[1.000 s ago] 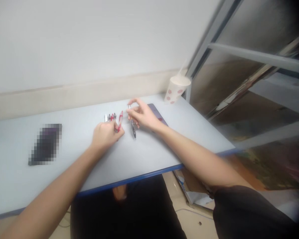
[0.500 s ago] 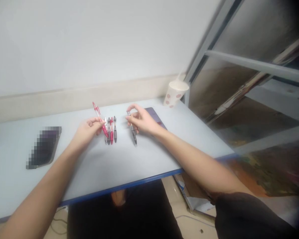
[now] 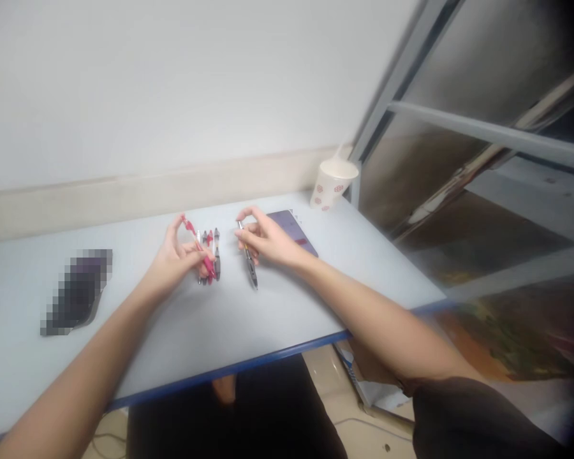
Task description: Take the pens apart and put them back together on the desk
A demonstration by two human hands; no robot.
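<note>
My left hand [image 3: 175, 261] is closed on a red pen [image 3: 199, 252], which it holds slanted just above the pale table [image 3: 249, 319]. Right beside it a short row of pens [image 3: 212, 254], red, white and dark grey, lies side by side on the table. To the right of the row, my right hand [image 3: 263, 241] pinches a dark pen [image 3: 247, 255] near its upper end, with the tip pointing toward me close to the table top.
A dark flat device [image 3: 294, 231] lies behind my right hand. A paper cup with red dots [image 3: 329, 185] stands at the back right corner. A blurred dark object [image 3: 76, 290] lies at the left. A metal frame [image 3: 459, 124] rises beyond the table's right edge.
My left hand lifted the red pen from beside the row, swung it left and up, then brought it back down next to the row. My right hand kept the dark pen almost still.
</note>
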